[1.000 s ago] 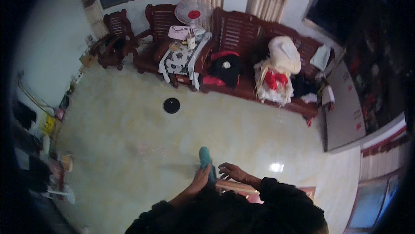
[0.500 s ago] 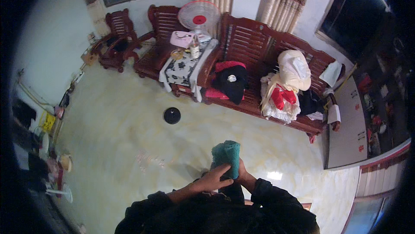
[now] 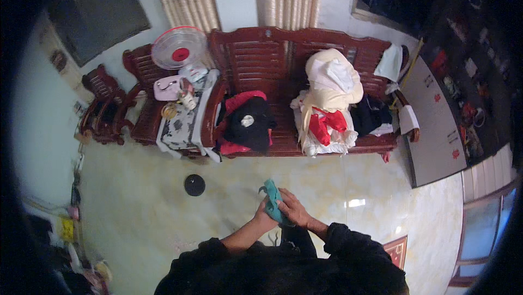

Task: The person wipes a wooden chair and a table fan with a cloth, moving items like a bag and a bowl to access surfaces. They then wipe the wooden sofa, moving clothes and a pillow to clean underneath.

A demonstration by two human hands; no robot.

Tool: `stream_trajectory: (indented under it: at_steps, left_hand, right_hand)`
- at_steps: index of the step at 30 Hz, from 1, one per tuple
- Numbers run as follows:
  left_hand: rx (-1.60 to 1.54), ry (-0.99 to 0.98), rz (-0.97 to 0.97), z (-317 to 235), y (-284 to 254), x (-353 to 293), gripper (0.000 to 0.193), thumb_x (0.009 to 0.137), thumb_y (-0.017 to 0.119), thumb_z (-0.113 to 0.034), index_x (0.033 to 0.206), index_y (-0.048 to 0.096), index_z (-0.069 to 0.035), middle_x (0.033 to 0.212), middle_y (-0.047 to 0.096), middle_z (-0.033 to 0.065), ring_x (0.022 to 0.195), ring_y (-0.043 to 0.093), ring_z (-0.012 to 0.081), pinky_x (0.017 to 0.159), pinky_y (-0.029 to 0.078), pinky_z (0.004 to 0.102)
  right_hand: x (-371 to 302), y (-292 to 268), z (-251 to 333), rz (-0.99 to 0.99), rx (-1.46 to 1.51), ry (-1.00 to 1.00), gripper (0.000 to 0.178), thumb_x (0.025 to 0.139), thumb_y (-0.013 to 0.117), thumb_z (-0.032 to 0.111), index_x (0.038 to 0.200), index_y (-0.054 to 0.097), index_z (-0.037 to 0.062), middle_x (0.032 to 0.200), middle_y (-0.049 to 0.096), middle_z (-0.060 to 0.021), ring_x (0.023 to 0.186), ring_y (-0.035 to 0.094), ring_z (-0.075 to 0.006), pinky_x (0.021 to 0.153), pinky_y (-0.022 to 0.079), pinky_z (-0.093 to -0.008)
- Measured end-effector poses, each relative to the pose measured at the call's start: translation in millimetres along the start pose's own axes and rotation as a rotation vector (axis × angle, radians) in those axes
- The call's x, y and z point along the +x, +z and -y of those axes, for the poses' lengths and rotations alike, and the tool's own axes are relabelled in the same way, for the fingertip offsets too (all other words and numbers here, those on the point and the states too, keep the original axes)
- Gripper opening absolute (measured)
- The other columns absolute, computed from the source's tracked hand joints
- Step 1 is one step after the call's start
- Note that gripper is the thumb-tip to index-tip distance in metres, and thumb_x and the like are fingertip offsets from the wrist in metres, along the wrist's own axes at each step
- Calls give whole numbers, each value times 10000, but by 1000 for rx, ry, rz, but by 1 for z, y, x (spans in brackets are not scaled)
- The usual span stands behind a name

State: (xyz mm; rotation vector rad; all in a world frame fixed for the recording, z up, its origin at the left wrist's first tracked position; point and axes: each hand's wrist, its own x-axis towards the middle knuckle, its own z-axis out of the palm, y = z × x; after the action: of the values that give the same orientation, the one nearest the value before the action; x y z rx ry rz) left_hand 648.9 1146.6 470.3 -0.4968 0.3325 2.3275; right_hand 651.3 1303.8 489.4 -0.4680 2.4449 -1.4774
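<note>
Teal cloth (image 3: 273, 205): in the head view it is being held in front of the body, bunched between both hands, its upper end sticking out past them, a dark strip curling off to the left
Left hand (image 3: 263, 219): it is gripping the cloth from the left, its fingers clamping on it but partly hiding behind it
Right hand (image 3: 296, 210): it is pressing in from the right, thumb and fingers closing on the same cloth
Handling: the cloth is already sitting in both grips and seems to be gathered up; it is not lying on any surface, and how much is left the view is not showing
Hands and cloth: two hands are sharing one cloth
Floor (image 3: 141, 208): one round black disc (image 3: 194, 185) is lying ahead, one reddish mat (image 3: 396, 251) is showing at lower right
Seats: one long sofa (image 3: 253, 61) and two chairs (image 3: 139, 65) are lining the wall; one cream bundle (image 3: 327, 74) is resting on the sofa
Counter (image 3: 175, 134): one fan (image 3: 180, 54) is standing behind it
</note>
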Motion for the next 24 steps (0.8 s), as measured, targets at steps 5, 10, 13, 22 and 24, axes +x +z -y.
stream_trajectory:
  at_steps: [5,10,13,22,24]
  left_hand:
    - [-48,-65,48,-4,34,84,465,914,534,-514,1207,622,-165,1287,604,71,1223,529,280,1081,377,478]
    - [-96,-87,-58,-23,70,107,418,951,509,-486,1209,605,-172,1220,618,45,1181,558,255,1061,398,468]
    - [-44,-61,-122,-48,79,130,448,953,500,-486,1245,595,-159,1254,607,60,1200,549,259,1069,393,469]
    - [-79,253,-67,-202,87,250,481,986,412,-420,1300,574,-93,1282,612,103,1192,564,308,1041,430,476]
    - [-16,377,-64,-248,86,293,491,988,413,-431,1286,579,-77,1257,626,103,1152,592,311,1007,464,466]
  right_hand:
    - [40,-75,-15,-23,-85,61,541,957,505,329,1374,443,-10,1372,474,-277,1282,440,-445,1099,343,-479]
    - [85,-117,-28,143,-88,84,575,895,568,279,1367,434,-19,1365,483,-285,1270,460,-452,1085,374,-467]
    - [115,-130,-49,210,-175,27,575,897,582,280,1368,437,-15,1356,491,-280,1305,432,-434,1105,350,-476]
    - [282,-231,-67,215,-99,-53,471,903,650,173,1335,520,38,1325,544,-202,1289,482,-340,1084,384,-427]
    - [329,-272,-83,146,-132,-27,441,889,658,125,1309,547,52,1268,594,-167,1207,552,-321,1034,428,-397]
